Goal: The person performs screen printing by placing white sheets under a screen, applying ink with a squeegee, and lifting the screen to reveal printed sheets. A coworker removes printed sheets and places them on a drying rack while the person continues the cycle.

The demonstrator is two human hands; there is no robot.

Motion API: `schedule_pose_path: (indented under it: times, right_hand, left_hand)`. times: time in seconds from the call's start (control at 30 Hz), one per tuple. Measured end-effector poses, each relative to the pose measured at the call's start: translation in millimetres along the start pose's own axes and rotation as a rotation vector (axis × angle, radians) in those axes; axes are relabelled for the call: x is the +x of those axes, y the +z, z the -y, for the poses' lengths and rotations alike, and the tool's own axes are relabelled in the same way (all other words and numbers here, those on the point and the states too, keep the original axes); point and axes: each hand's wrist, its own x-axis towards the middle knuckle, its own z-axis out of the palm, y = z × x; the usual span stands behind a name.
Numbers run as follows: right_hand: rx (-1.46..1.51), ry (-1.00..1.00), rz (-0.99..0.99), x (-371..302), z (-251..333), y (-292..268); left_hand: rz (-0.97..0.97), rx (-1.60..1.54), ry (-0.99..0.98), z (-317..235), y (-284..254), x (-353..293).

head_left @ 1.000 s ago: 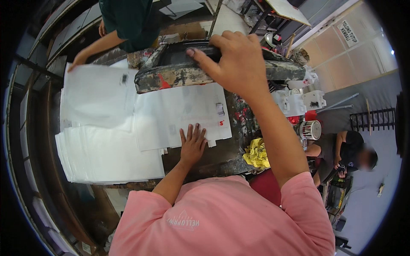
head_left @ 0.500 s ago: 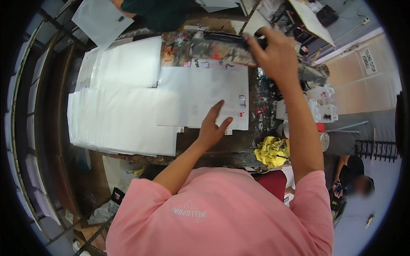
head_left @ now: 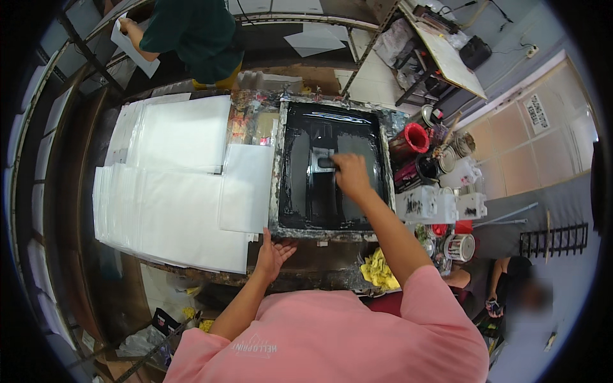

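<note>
The person in the pink shirt has the right hand [head_left: 351,173] curled around the dark handle of a small scraper [head_left: 325,163], near the middle of the black-inked mesh [head_left: 297,182] inside a worn screen-printing frame [head_left: 276,185] that lies flat on the stained workbench [head_left: 305,251]. The left hand [head_left: 274,256] is spread, thumb out, by the frame's near left corner, though I can't tell whether it touches; a white sheet [head_left: 245,191] lies along that side, next to a white stack [head_left: 172,210]. Close to the right forearm sits a crumpled yellow rag [head_left: 378,269].
</note>
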Motion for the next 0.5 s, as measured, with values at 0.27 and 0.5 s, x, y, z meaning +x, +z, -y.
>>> schedule_pose_path:
  times: [0.27,0.5]
  right_hand:
    - [-0.159,-0.003,0.0,160,-71,59]
    - [-0.184,0.023,0.053,154,-67,70]
  left_hand:
    - [-0.33,0.028,-0.038,-5,28,-14]
    - [-0.34,-0.048,0.059,12,21,-15]
